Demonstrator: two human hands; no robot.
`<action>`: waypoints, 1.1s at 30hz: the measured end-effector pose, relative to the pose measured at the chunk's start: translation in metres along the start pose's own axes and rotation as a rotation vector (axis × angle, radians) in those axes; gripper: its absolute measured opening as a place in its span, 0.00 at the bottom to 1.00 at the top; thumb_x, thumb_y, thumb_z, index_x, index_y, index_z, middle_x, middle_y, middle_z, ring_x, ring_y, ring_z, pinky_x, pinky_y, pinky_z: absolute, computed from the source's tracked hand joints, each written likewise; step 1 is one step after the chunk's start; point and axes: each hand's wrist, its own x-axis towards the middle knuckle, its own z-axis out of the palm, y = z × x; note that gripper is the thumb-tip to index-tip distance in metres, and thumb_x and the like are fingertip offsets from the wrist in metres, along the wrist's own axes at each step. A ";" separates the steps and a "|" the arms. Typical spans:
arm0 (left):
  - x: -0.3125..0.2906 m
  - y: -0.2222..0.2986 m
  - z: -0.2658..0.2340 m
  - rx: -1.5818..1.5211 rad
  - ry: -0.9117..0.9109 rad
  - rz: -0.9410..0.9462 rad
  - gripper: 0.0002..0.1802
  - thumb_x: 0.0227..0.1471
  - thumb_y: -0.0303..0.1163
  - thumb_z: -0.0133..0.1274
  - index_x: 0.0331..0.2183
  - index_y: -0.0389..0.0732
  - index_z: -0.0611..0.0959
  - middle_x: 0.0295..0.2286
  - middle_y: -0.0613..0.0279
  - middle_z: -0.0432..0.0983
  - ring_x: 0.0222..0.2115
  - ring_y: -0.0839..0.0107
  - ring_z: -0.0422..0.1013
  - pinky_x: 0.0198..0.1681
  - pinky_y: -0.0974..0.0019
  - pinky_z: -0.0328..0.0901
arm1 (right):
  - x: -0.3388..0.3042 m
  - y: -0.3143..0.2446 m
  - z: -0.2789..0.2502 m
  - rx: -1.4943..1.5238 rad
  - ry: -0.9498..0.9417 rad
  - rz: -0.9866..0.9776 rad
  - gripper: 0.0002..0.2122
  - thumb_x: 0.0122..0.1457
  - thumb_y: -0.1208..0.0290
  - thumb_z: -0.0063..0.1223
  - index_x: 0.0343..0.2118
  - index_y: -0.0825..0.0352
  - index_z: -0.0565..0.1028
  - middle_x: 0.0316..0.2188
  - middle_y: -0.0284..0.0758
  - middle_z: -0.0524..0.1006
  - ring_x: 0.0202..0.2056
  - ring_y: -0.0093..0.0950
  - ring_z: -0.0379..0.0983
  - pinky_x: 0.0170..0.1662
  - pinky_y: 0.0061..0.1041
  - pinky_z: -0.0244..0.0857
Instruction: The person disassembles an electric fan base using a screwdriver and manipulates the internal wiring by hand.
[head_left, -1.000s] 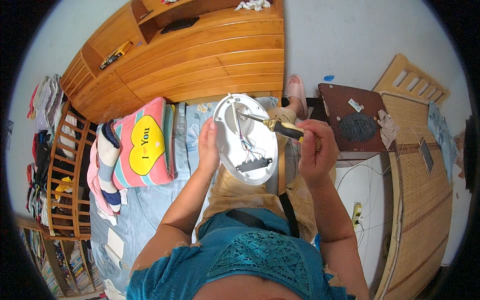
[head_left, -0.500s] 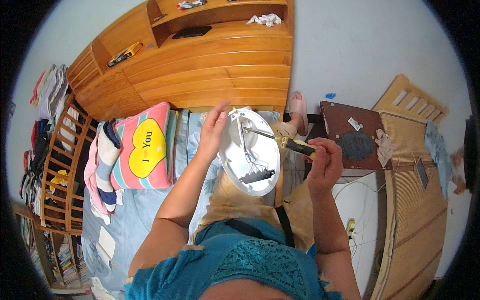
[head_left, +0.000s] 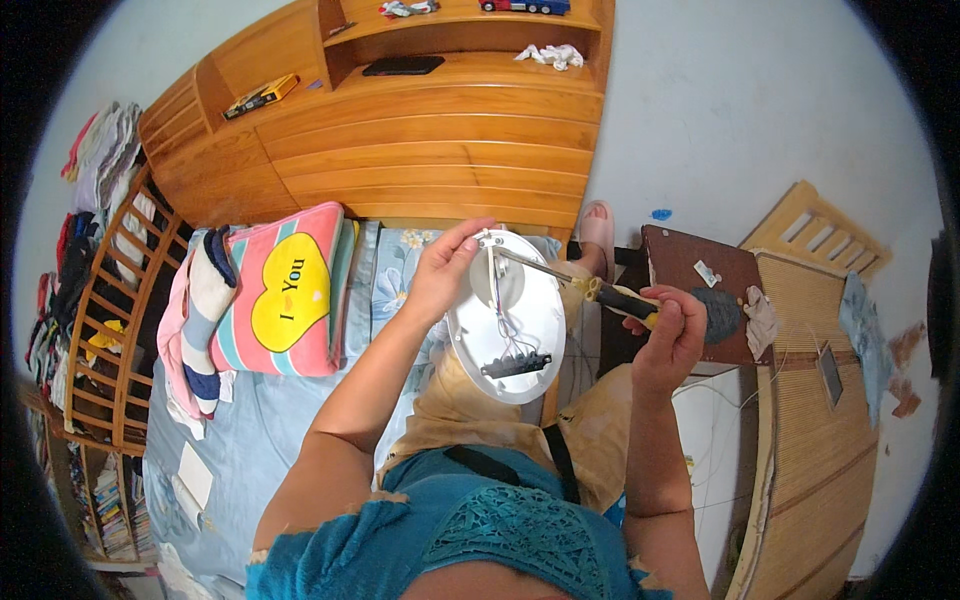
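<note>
Over my lap is a white oval lamp-like housing (head_left: 540,310), tilted so that its hollow inside faces me. Thin coloured wires (head_left: 497,290) run down inside it to a black connector strip (head_left: 515,364). At its upper left, my left hand (head_left: 445,268) closes its fingers on the rim, beside a small bracket with screws. My right hand (head_left: 672,335), to the right of the housing, grips a screwdriver (head_left: 622,302) by its black and yellow handle. The shaft points left, and its tip lies inside the upper part of the housing, near the bracket.
A bed (head_left: 260,440) with a blue sheet carries a pink striped cushion (head_left: 290,290) at left. Behind stands a wooden headboard (head_left: 430,150) with shelves. To the right are a dark red small table (head_left: 680,245) and a woven mat panel (head_left: 820,440). A slippered foot (head_left: 597,240) is beyond the housing.
My left hand has gone from raised, spread fingers to closing on the housing's upper rim. My right hand and the screwdriver sit slightly farther right and lower. The whole view has shifted a little.
</note>
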 end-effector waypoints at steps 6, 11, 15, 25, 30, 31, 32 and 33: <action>-0.001 -0.010 -0.002 -0.037 0.008 0.046 0.16 0.57 0.28 0.40 0.47 0.36 0.72 0.45 0.59 0.70 0.45 0.72 0.66 0.49 0.70 0.60 | 0.005 -0.005 0.008 0.002 -0.015 -0.018 0.08 0.62 0.70 0.37 0.36 0.71 0.66 0.32 0.38 0.72 0.26 0.18 0.70 0.25 0.14 0.70; -0.001 -0.011 -0.003 -0.044 -0.009 0.069 0.16 0.57 0.28 0.39 0.48 0.36 0.70 0.46 0.57 0.70 0.45 0.71 0.66 0.49 0.70 0.60 | 0.007 -0.007 0.017 0.019 -0.006 -0.002 0.09 0.61 0.71 0.37 0.34 0.71 0.67 0.32 0.38 0.73 0.25 0.18 0.70 0.25 0.14 0.70; -0.001 -0.011 -0.002 -0.157 -0.020 0.048 0.16 0.57 0.27 0.39 0.48 0.38 0.66 0.47 0.55 0.69 0.46 0.71 0.66 0.49 0.68 0.60 | 0.009 -0.001 0.020 -0.055 -0.007 -0.051 0.09 0.61 0.71 0.37 0.34 0.72 0.68 0.31 0.38 0.72 0.25 0.18 0.70 0.25 0.15 0.70; -0.007 -0.014 -0.013 -0.024 0.076 -0.151 0.14 0.56 0.31 0.45 0.43 0.35 0.71 0.40 0.60 0.73 0.40 0.77 0.67 0.45 0.72 0.61 | 0.014 -0.002 0.026 0.014 0.032 0.063 0.09 0.61 0.70 0.37 0.33 0.70 0.67 0.30 0.37 0.72 0.23 0.19 0.71 0.23 0.16 0.69; -0.010 -0.009 -0.010 -0.152 0.086 -0.182 0.16 0.56 0.32 0.46 0.44 0.32 0.74 0.40 0.62 0.73 0.41 0.76 0.67 0.46 0.73 0.60 | 0.021 0.002 0.020 0.084 0.120 0.162 0.09 0.62 0.69 0.36 0.33 0.69 0.66 0.29 0.37 0.73 0.20 0.19 0.69 0.23 0.16 0.64; -0.011 -0.007 -0.009 -0.157 0.082 -0.184 0.17 0.56 0.31 0.45 0.45 0.32 0.73 0.40 0.61 0.73 0.41 0.76 0.67 0.47 0.72 0.60 | 0.021 0.003 0.020 0.088 0.141 0.167 0.08 0.62 0.69 0.36 0.33 0.69 0.66 0.29 0.37 0.73 0.21 0.19 0.69 0.23 0.16 0.64; -0.011 -0.008 -0.007 -0.177 0.075 -0.164 0.17 0.56 0.31 0.45 0.45 0.32 0.73 0.41 0.61 0.73 0.42 0.75 0.67 0.48 0.72 0.59 | 0.021 0.005 0.020 0.093 0.163 0.172 0.08 0.62 0.70 0.36 0.33 0.69 0.66 0.29 0.37 0.72 0.21 0.19 0.69 0.23 0.16 0.64; -0.011 -0.008 -0.006 -0.197 0.068 -0.143 0.17 0.56 0.30 0.45 0.45 0.32 0.73 0.42 0.60 0.72 0.42 0.74 0.66 0.48 0.72 0.59 | 0.021 0.006 0.019 0.097 0.185 0.178 0.08 0.62 0.70 0.36 0.33 0.69 0.66 0.29 0.37 0.72 0.21 0.19 0.69 0.23 0.16 0.63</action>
